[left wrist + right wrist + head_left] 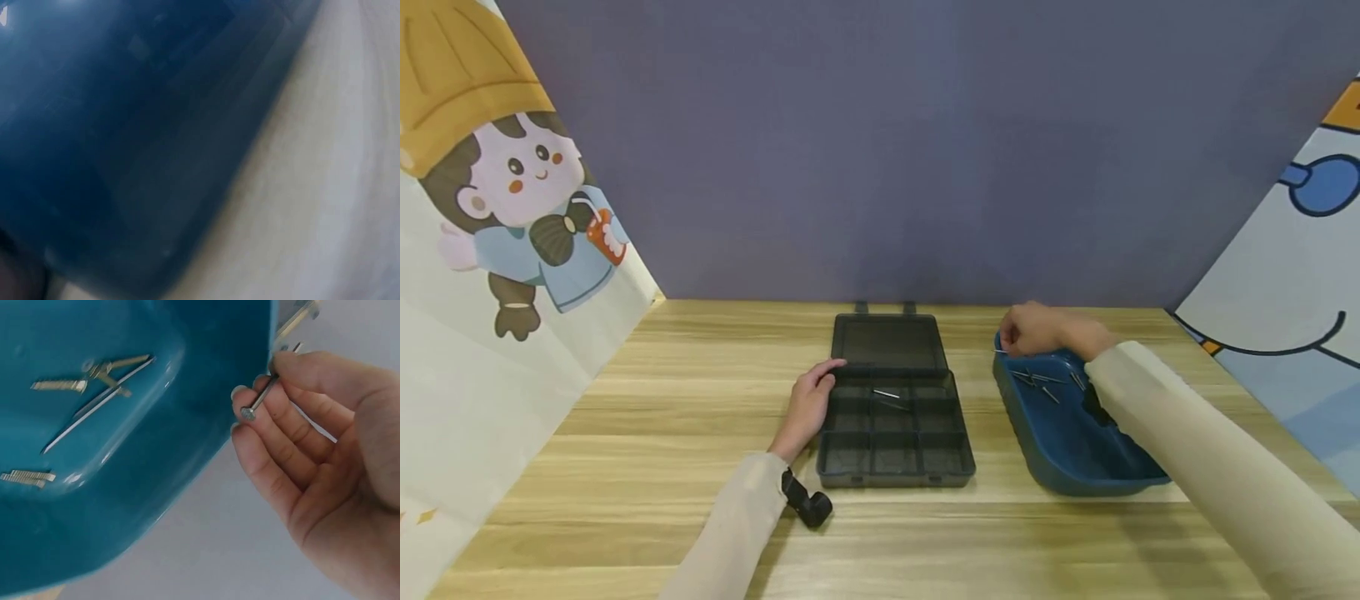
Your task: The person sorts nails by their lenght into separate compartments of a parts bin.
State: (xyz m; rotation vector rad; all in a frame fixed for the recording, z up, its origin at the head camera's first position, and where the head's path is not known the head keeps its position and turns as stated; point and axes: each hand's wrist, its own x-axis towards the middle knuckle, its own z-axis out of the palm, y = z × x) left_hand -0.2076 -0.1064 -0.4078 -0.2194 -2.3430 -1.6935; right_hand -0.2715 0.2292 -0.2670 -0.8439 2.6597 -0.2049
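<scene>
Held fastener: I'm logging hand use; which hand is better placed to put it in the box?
Right hand, probably: it pinches the fastener, while the left hand rests at the compartment box.

The compartment box lies left of the tray, its lid behind, with screws in the tray.

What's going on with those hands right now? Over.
Right hand pinching a metal fastener at the blue bin's rim. Left hand resting at the divided box's left side. Lid open, not in the way.
</scene>
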